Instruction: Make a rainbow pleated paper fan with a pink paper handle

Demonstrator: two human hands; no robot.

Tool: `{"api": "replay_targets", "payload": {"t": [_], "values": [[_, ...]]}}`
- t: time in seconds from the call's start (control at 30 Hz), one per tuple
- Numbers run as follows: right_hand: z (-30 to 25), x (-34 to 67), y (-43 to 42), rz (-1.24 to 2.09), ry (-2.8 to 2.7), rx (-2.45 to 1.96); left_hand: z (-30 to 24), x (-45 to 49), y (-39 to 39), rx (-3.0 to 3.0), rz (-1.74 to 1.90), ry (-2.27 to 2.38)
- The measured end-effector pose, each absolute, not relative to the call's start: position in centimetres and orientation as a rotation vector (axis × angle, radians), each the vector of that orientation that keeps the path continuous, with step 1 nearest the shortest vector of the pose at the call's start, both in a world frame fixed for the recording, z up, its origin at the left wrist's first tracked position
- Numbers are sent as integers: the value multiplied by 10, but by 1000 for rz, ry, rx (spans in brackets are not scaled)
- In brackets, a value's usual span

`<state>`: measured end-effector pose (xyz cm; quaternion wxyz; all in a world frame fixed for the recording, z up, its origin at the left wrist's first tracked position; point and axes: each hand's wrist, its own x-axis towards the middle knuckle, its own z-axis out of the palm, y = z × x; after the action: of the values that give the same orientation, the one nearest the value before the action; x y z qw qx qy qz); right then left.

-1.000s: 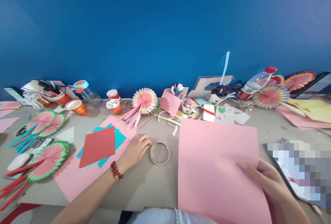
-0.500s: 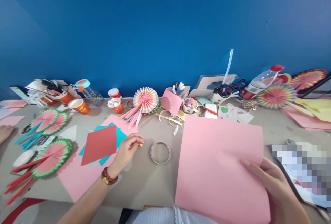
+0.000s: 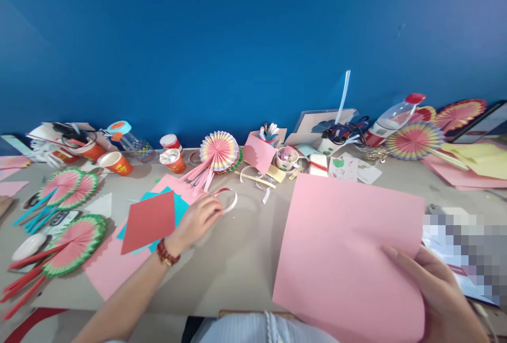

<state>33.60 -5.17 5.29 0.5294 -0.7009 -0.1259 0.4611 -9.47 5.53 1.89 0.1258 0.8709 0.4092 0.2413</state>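
Observation:
My left hand (image 3: 200, 220), a red beaded bracelet at its wrist, is closed on the near edge of a thin roll of tape (image 3: 235, 203), tilted up from the table. Under and beside that forearm lie a red paper sheet (image 3: 148, 221), blue sheets (image 3: 181, 207) and a larger pink sheet (image 3: 106, 274). On the right, my right hand (image 3: 431, 285) grips a big pink paper sheet (image 3: 344, 248) by its right side, thumb on top and the other fingers behind. The sheet is raised, facing me.
Along the blue wall stand paper cups (image 3: 115, 163), a pleated paper fan (image 3: 217, 151), a pen holder (image 3: 269, 134) and a red-capped bottle (image 3: 396, 118). More pleated fans (image 3: 77, 245) lie at left. A person's hand (image 3: 5, 204) shows at the left edge.
My left hand has taken hold of the roll of tape, lifting and tilting it leftward. The small yellow bit at its fingertips no longer shows. The pink sheet has shifted slightly right in view.

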Motion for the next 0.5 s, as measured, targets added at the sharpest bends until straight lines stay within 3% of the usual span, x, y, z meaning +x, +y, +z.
{"api": "replay_targets", "payload": {"t": [0.23,0.37,0.5], "values": [[51,331,-48,1228,-378,-1640,16,-83,93,2653,569,1177],[44,338,-52,1206,-398,-1637,2,-72,75,2676,527,1168],[44,341,-56,1184,-424,-1660,-15,-78,41,2813,263,1021]]}}
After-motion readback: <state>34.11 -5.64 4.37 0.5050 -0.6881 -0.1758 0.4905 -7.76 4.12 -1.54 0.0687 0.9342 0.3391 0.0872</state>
